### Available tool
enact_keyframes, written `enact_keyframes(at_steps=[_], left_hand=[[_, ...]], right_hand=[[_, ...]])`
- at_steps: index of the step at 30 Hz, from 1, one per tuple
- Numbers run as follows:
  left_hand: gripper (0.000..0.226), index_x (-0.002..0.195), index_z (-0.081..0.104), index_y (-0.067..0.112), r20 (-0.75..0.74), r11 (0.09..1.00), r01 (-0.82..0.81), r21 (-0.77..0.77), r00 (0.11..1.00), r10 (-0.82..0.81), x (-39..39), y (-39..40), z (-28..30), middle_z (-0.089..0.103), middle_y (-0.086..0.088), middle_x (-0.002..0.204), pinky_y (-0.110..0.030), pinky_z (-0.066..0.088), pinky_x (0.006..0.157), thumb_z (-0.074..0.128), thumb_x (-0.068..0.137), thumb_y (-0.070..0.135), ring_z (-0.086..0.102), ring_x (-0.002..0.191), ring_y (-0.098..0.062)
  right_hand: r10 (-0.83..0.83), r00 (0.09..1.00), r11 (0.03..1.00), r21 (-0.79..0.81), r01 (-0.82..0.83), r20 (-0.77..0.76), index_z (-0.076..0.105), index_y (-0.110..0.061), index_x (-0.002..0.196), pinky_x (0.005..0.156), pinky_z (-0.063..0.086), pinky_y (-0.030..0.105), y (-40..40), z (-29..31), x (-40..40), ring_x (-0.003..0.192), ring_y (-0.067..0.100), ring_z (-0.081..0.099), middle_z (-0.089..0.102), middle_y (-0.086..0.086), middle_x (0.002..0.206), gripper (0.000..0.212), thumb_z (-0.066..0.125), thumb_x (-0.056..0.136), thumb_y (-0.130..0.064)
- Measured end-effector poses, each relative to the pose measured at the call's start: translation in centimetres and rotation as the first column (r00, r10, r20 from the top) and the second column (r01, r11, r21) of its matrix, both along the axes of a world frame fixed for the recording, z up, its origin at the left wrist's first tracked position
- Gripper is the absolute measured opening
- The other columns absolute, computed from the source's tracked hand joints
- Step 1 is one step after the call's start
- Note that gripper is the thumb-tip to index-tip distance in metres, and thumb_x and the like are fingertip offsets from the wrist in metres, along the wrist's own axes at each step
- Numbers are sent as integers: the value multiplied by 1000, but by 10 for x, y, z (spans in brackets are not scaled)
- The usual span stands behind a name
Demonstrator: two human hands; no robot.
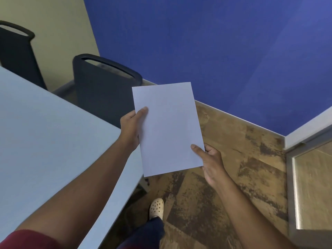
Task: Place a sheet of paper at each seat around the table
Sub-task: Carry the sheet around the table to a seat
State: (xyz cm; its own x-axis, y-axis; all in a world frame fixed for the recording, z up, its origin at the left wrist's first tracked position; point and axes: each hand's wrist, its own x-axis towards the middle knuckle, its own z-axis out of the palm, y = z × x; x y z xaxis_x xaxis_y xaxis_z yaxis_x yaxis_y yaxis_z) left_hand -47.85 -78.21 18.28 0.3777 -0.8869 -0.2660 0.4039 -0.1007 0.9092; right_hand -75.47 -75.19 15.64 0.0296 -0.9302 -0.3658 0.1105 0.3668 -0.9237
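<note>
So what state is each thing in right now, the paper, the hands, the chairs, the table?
Paper: held in the air beyond the table's edge, flat, blank side up.
Left hand: gripping the paper's left edge, thumb on top.
Right hand: gripping the lower right corner, thumb on top.
Near chair: pushed in against the table, unoccupied.
Far chair: likewise at the table, unoccupied.
Table: no paper on the visible part.

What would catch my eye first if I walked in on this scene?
The white paper in the middle, held in the air by the left hand and the right hand beside the pale table. Behind it a bright blue wall fills the top, with two dark chairs tucked in at the left.
</note>
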Motion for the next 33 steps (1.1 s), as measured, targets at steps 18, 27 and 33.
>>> enact_keyframes(at_steps=[18, 27, 33], left_hand=[[27, 113, 79, -1, 51, 998, 54, 14, 997, -55, -57, -275, -8, 83, -16, 112, -58, 64, 96, 76, 101, 23, 79, 104, -40], [24, 113, 80, 1, 59, 992, -110, 62, 993, 107, -60, -392, -22, 82, -14, 115, -57, 62, 100, 78, 100, 22, 78, 99, -33], [31, 112, 78, -2, 46, 964, -260, 62, 965, 257, -45, -453, -15, 82, -18, 115, -62, 61, 100, 81, 97, 25, 77, 97, -35]], right_hand=[[-73, 993, 995, 54, 78, -94, 77, -12, 118, 103, 57, 58, -254, -7, -58, 114, 39, 73, 82, 7, 115, 26, 79, 95, -23], [106, 994, 992, 71, -104, -35, 78, -10, 115, 97, 60, 54, -411, -17, -69, 110, 40, 75, 83, 10, 112, 23, 80, 94, -21], [289, 957, 956, 62, -286, -32, 79, -7, 116, 103, 59, 57, -511, -2, -58, 105, 36, 79, 83, 12, 112, 25, 80, 95, -21]])
